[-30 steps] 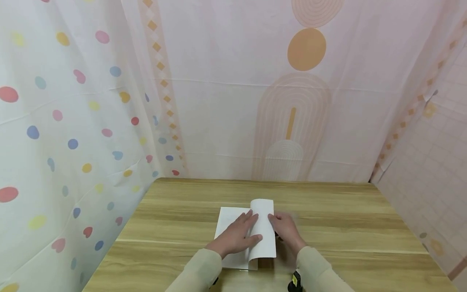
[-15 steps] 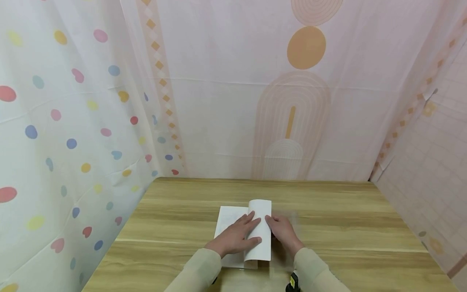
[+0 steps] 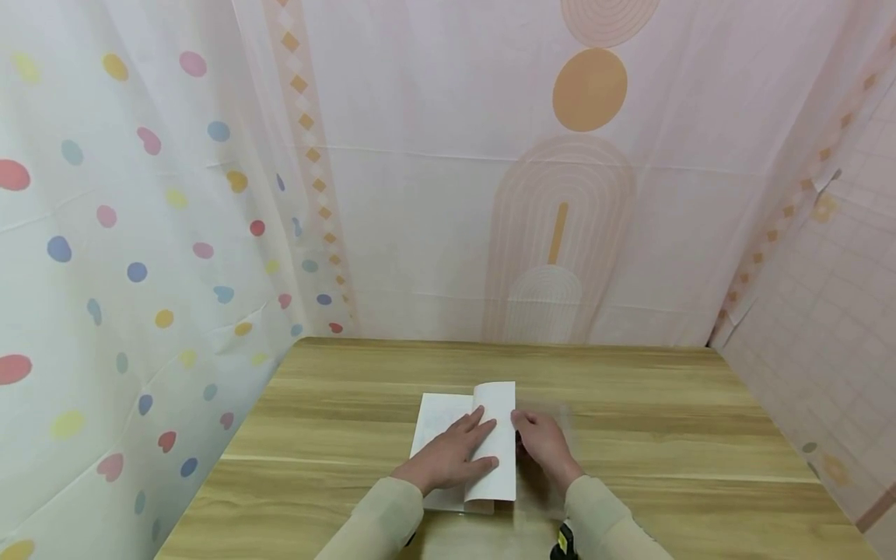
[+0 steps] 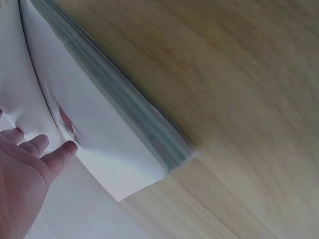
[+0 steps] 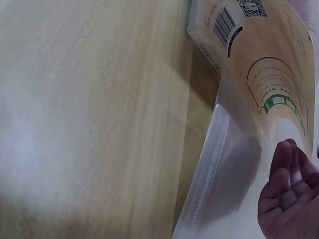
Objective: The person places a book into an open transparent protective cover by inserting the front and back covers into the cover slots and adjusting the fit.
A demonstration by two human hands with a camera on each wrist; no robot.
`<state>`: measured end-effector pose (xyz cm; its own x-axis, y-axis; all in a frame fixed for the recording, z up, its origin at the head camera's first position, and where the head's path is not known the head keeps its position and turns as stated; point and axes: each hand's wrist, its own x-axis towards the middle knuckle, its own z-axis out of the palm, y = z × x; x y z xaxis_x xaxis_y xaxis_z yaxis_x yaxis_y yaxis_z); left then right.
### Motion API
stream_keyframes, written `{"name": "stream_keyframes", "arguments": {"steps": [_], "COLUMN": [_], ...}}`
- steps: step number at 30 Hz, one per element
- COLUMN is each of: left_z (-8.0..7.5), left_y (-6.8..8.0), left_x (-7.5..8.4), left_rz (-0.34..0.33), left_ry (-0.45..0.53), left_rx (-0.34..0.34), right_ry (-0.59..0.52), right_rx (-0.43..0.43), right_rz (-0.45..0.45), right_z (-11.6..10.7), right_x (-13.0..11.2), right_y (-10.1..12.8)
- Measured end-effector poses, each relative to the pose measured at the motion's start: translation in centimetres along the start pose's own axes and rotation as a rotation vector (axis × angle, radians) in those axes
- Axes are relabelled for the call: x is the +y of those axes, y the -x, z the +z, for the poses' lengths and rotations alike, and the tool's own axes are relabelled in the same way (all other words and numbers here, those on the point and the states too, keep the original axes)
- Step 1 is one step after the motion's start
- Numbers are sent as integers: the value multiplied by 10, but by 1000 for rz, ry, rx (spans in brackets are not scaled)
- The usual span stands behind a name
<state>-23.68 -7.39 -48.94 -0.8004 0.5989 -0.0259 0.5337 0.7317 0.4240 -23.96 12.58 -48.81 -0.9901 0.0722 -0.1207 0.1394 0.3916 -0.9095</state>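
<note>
A book (image 3: pixel 448 406) lies on the table with its white inner pages up. Its right-hand cover (image 3: pixel 495 447) stands bent up and curls over leftward. My left hand (image 3: pixel 448 455) lies across the page and the cover's curl, fingers spread. In the left wrist view its fingertips touch the curved white sheet beside the thick page block (image 4: pixel 119 89). My right hand (image 3: pixel 546 442) pinches the cover's right edge. The right wrist view shows the cover's printed outside (image 5: pixel 269 55), with a barcode, and a clear plastic book cover (image 5: pixel 214 164) spread beneath the right hand.
A wood-grain table (image 3: pixel 336 389) surrounds the book. Behind it hangs a pale patterned curtain (image 3: pixel 420 233), with a dotted curtain (image 3: pixel 175 233) at the left and a pale panel (image 3: pixel 826 327) at the right.
The bent-up book cover has shifted slightly left, its right edge along with it. My right hand has moved a little left too; my left hand has stayed nearly in place.
</note>
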Motion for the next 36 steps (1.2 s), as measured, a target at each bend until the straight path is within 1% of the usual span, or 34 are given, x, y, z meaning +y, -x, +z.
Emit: {"name": "stream_keyframes", "arguments": {"steps": [2,6,8,10,15,16,18,22,27,36], "left_z": [0,0,0,1,4,4,5,8,8,9], "left_y": [0,1,0,0,-2,-2,-2,-4,-6,-9], "left_x": [-1,-1,-1,-1,-1,-1,-1,-2,0,5], "left_rz": [-1,-2,3,8,16,20,30,49,37,18], "left_ry": [4,-1,-13,-27,-52,-60,-83,-143,-192,-262], "left_rx": [-3,-3,0,3,4,7,14,30,25,15], "right_ry": [57,235,325,404,619,656,708,744,748,756], "right_rx": [32,115,140,151,168,168,153,94,44,37], "right_rz": [-29,-124,-175,-232,-413,-441,-465,-455,-440,-429], "right_z": [-2,-6,-9,-12,-18,-19,-21,-22,-24,-22], "right_x": [1,5,8,13,26,28,30,34,38,45], "right_y": [1,1,0,-1,-1,-1,0,3,4,1]}}
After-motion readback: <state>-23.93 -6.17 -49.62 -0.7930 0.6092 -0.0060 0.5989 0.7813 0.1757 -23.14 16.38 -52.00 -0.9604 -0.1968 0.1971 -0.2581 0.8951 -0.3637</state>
